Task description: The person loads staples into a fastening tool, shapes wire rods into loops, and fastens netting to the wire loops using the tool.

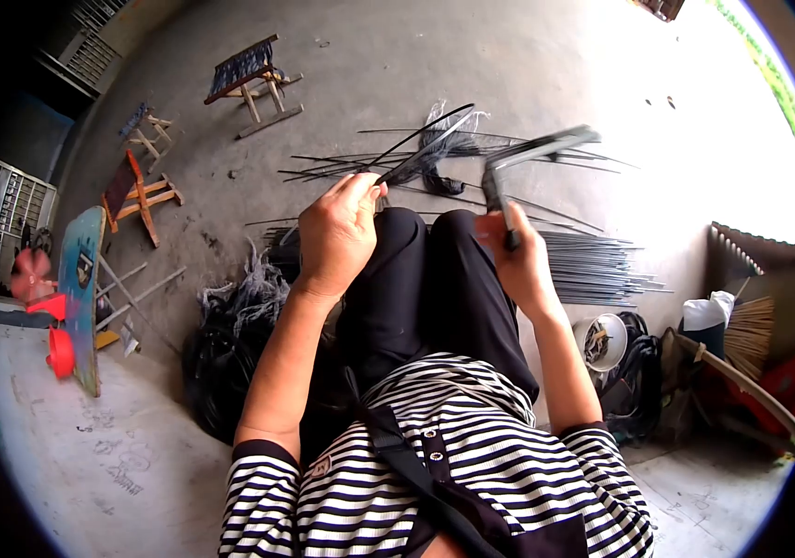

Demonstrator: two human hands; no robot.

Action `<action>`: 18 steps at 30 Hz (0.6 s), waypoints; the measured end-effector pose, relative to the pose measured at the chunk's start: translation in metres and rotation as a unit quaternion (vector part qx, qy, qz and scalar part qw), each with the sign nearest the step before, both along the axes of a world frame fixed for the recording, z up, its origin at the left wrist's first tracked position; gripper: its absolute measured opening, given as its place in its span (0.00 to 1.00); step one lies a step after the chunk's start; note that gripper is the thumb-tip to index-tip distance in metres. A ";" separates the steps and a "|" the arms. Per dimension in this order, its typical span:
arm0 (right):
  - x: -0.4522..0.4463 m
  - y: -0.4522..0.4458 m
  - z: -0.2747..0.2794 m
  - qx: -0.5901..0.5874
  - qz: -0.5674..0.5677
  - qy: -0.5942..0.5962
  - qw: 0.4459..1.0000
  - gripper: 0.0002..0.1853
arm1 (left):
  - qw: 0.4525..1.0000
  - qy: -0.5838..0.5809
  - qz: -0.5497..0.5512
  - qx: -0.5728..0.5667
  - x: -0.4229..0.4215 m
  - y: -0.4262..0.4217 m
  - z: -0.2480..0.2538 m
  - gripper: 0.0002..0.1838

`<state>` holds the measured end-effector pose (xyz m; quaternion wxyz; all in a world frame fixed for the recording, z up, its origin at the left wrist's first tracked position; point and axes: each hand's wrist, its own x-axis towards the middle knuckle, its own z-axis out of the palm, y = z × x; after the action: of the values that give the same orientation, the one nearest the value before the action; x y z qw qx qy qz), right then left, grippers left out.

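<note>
My left hand is closed, thumb and fingers pinching thin black strips that stick out beyond the fingertips above my left knee. My right hand is wrapped around the dark handle of a bent grey tool, blurred by motion, whose exact kind I cannot make out. The tool's long arm points up and to the right, apart from the strips. Beyond my knees, loose dark rods lie crossed on the floor, with a tuft of grey netting among them.
A bundle of dark rods lies right of my legs, near a white bucket and black coils. Tangled black strands lie at left. Folding stools stand at far left, behind a blue board. A broom is at right.
</note>
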<state>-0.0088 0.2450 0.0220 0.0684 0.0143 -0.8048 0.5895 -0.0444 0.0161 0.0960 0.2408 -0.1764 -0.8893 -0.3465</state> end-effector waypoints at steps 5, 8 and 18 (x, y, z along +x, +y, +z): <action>0.012 -0.015 0.004 0.067 0.102 -0.022 0.992 0.28 | 0.997 0.033 -0.033 -0.059 -0.003 0.022 0.005 0.04; 0.012 -0.023 0.007 0.105 0.080 -0.007 0.991 0.28 | 0.993 0.049 -0.021 -0.103 -0.002 0.030 -0.003 0.04; 0.011 -0.024 0.006 0.100 0.024 -0.007 0.995 0.18 | 0.981 0.094 0.012 -0.169 -0.005 0.042 -0.027 0.08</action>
<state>0.0021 0.2206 0.0276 0.0471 0.0364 -0.8596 0.5074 -0.0499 0.0580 0.0695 0.2940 -0.2357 -0.9106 -0.1699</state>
